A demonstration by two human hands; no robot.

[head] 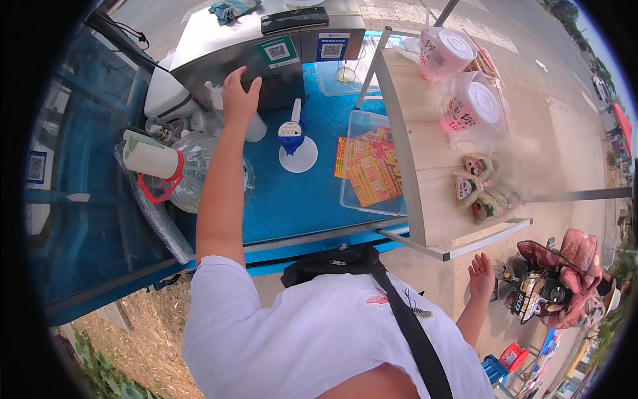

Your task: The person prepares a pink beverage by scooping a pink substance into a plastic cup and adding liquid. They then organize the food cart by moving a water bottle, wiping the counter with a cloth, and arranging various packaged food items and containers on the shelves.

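Observation:
My left hand (241, 95) is raised with thumb and fingers apart, in front of a steel box (239, 82) and over a translucent plastic container (255, 127). Right of it a white and blue handheld device (290, 130) stands on a round white base (298, 155) on the blue counter (294, 199). A cream pitcher (153, 155) with a red handle lies tilted near a large clear plastic bottle (192, 172). My right hand (481, 274) hangs past the front corner of a wooden shelf (416, 149), palm up, holding nothing.
A clear bin (351, 199) holds red and yellow printed cards (374, 174). Bagged white-lidded tubs (478, 102) and wrapped triangular food packs (468, 187) sit on the shelf, whose metal frame (488, 239) juts outward. A black phone (294, 20) lies on the box. A scooter (531, 294) with its rider is at right.

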